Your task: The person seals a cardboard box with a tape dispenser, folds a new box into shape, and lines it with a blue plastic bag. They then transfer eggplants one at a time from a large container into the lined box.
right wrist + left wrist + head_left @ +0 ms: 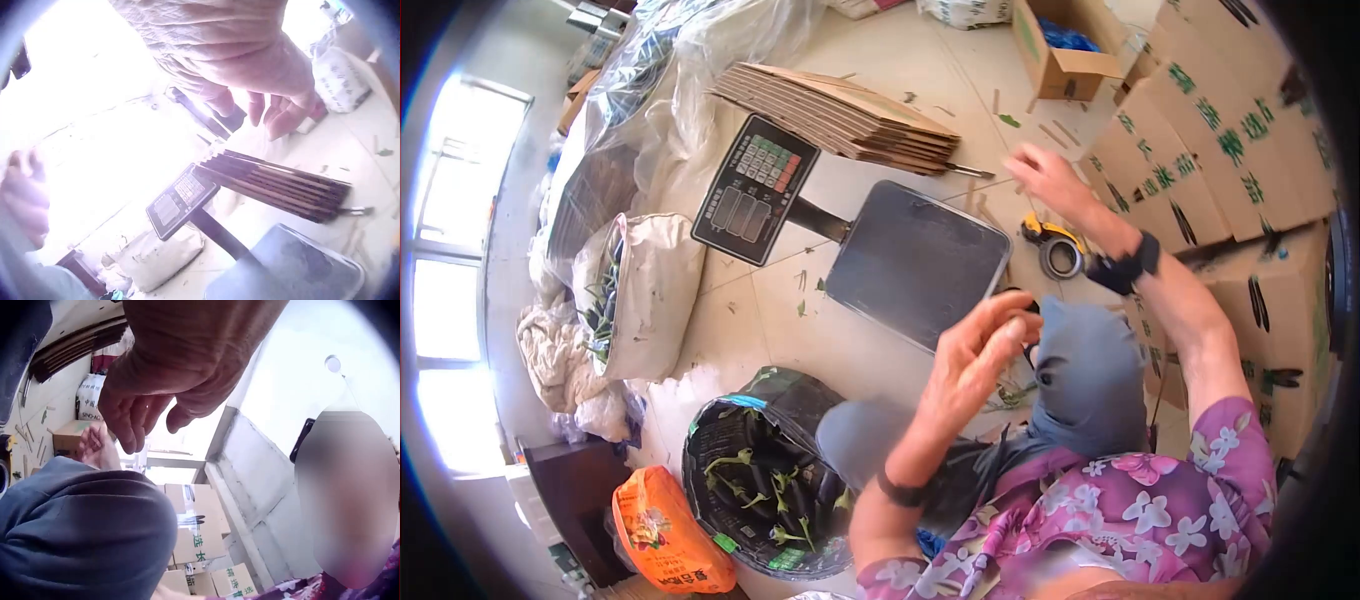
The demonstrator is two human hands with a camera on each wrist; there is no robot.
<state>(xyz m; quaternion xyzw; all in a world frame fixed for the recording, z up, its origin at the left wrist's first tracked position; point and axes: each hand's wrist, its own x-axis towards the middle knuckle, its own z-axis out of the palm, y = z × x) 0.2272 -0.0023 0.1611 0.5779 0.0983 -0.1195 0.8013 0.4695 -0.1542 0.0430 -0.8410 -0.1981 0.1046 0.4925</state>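
My left hand (975, 365) hovers beside a grey-trousered knee (1090, 370), near the front corner of the scale's dark platform (920, 260). Its fingers bend loosely with nothing in them, as the left wrist view of the hand (181, 375) also shows. Farther forward, my right hand (1055, 185) is raised to the right of the platform, empty and relaxed. A yellow tape dispenser (1060, 255) lies on the floor below that wrist. The scale's keypad display (755, 190) stands at the platform's left. In the right wrist view, the right hand (250, 81) has loosely hanging fingers.
Flattened cardboard (840, 115) is stacked behind the scale. A black-lined basket (700, 500) of eggplants stands at lower left, beside an orange bag (670, 530). A white sack (655, 290) holds more eggplants. Printed cartons (1200, 130) crowd the right; an open box (1070, 75) sits at the back.
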